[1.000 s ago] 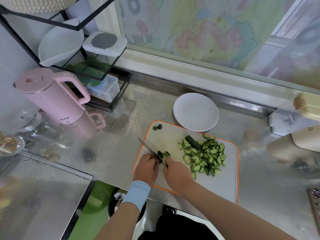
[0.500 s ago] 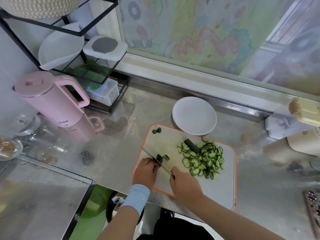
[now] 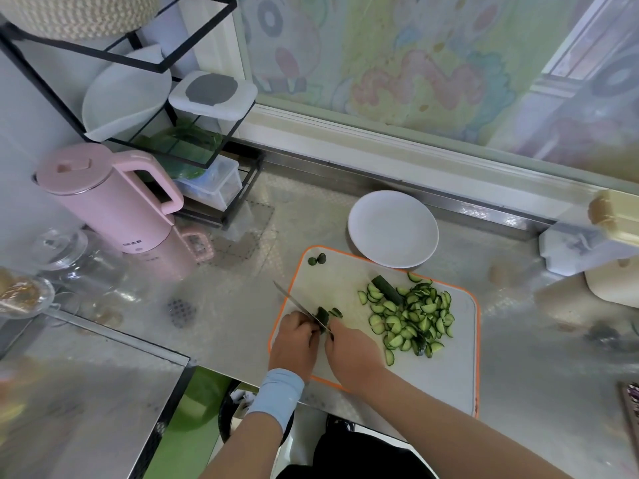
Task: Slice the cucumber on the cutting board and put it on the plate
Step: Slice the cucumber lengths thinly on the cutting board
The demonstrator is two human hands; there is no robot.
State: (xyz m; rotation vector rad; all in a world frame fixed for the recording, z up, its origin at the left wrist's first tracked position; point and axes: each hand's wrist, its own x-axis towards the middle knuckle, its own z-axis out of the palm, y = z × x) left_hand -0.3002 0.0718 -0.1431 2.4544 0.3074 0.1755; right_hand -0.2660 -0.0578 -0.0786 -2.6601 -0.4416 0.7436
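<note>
Head view, looking down at the orange-rimmed cutting board [image 3: 449, 375]. Right hand [image 3: 352, 350] wrapped round the knife [image 3: 297, 304] handle, blade angled up-left across the board's near-left corner. Left hand [image 3: 294, 340] curled down on a short cucumber stub [image 3: 323, 318], fingertips right beside the blade (hard to tell exactly how close). Big heap of half-moon slices [image 3: 411, 316] mid-board, plus one longer uncut chunk [image 3: 387, 288] lying at the heap's far edge. Two little end bits [image 3: 317, 260] up in the far-left corner. White plate [image 3: 392, 229] just beyond the board's far edge, nothing on it yet.

Main worry from here: so little stub left to hold, could easily nick a fingertip or send the piece rolling out sideways under the blade. Also cutting very near the board's edge, so easy to lose slices onto the counter [image 3: 242, 305]. Later on, shifting that loose heap over to the plate, likely to drop a few along the way.
</note>
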